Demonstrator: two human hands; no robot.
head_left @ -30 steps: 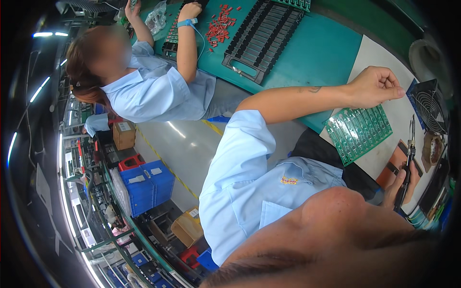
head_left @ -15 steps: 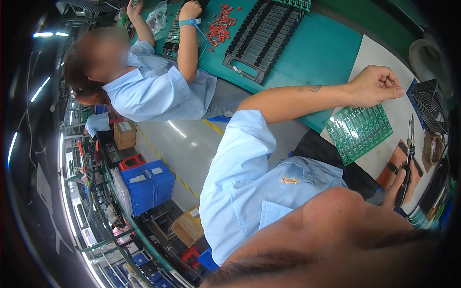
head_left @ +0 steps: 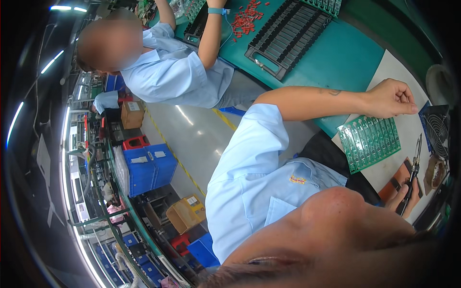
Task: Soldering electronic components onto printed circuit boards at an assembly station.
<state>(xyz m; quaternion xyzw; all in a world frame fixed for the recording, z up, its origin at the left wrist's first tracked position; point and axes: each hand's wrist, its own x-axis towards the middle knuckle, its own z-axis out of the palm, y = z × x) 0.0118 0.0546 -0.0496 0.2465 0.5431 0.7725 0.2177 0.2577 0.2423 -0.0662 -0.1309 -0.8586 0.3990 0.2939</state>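
Observation:
My left hand (head_left: pixel 391 98) hovers just beyond a green circuit board panel (head_left: pixel 370 142), its fingers curled and the thumb pressed to the fingertips. Whatever may be in that pinch is too small to make out. The panel carries several narrow boards side by side and lies on a white sheet (head_left: pixel 384 72). Closer to me, my right hand (head_left: pixel 402 200) is closed around the dark handle of a soldering iron (head_left: pixel 414 175). The iron's metal tip points up and away, to the right of the panel and apart from it.
A round-grilled fan (head_left: pixel 436 126) and a brown holder (head_left: pixel 436 171) stand at the right. A black slotted rack (head_left: pixel 290 36) and red components (head_left: pixel 247 19) lie on the green mat (head_left: pixel 345 53). A co-worker (head_left: pixel 168 72) sits at the left. Blue bins (head_left: pixel 149 168) stand behind.
The whole view has shifted, so the bench appears farther right and the co-worker's hands are mostly cut off. My hands keep nearly the same places beside the panel.

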